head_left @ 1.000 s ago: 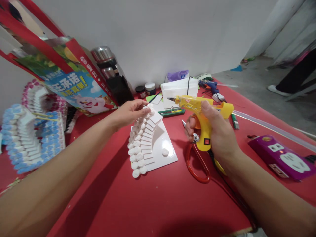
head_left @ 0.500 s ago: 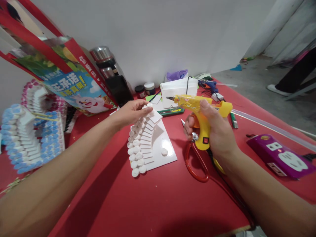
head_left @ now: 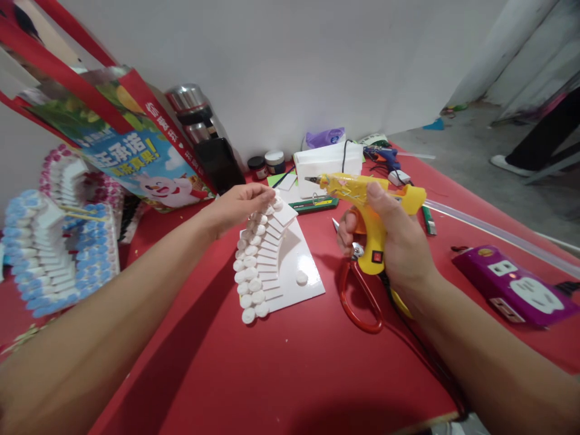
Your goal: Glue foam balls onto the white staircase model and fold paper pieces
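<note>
My right hand [head_left: 385, 226] grips a yellow hot glue gun [head_left: 348, 188], its nozzle pointing left above the table. My left hand [head_left: 247, 205] is at the upper end of a small white model staircase [head_left: 267, 257]. Its thumb and fingers are pressed together there; what lies between them, if anything, is hidden. Small round white discs [head_left: 249, 275] line the outer side of the curved steps. The staircase stands on a white board [head_left: 296, 254], where one loose white disc [head_left: 301, 277] lies. Red-handled scissors [head_left: 362, 296] rest below the glue gun.
A purple power strip [head_left: 516, 284] lies at the right, near a clear glue stick [head_left: 498, 232]. A green cutter [head_left: 315, 205] and white foam block [head_left: 328, 162] sit behind. A blue-and-white model [head_left: 49, 254] and printed bag [head_left: 140, 145] stand left.
My left thumb and fingers have shifted slightly up and left at the top of the staircase, showing more of the discs there. The right hand and glue gun have hardly moved.
</note>
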The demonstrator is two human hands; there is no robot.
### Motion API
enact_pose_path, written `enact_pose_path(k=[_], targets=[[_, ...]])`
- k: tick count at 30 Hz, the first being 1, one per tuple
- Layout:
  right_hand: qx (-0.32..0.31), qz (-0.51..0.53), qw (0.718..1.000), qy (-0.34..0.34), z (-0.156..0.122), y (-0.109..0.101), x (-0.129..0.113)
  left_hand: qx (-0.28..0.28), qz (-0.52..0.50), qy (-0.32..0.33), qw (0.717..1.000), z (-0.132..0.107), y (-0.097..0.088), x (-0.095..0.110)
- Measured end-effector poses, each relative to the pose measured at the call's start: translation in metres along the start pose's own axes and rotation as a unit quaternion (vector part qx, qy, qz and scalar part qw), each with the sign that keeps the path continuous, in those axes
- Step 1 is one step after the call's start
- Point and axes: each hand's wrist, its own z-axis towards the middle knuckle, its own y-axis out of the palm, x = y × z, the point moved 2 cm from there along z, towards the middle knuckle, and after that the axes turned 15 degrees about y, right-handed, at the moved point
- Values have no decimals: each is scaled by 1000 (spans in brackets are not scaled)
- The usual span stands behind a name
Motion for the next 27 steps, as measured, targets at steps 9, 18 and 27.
enact_pose_path(k=[9, 18, 27], targets=[[0, -8, 1000, 4, 1, -1, 0, 11, 16, 6, 1000, -1, 0, -7], [-29, -7, 999, 41, 7, -6, -1, 343, -2, 62, 937, -86, -10, -13], [-31, -3, 996, 89, 17, -13, -7, 166, 245, -68, 953, -191, 45, -21]])
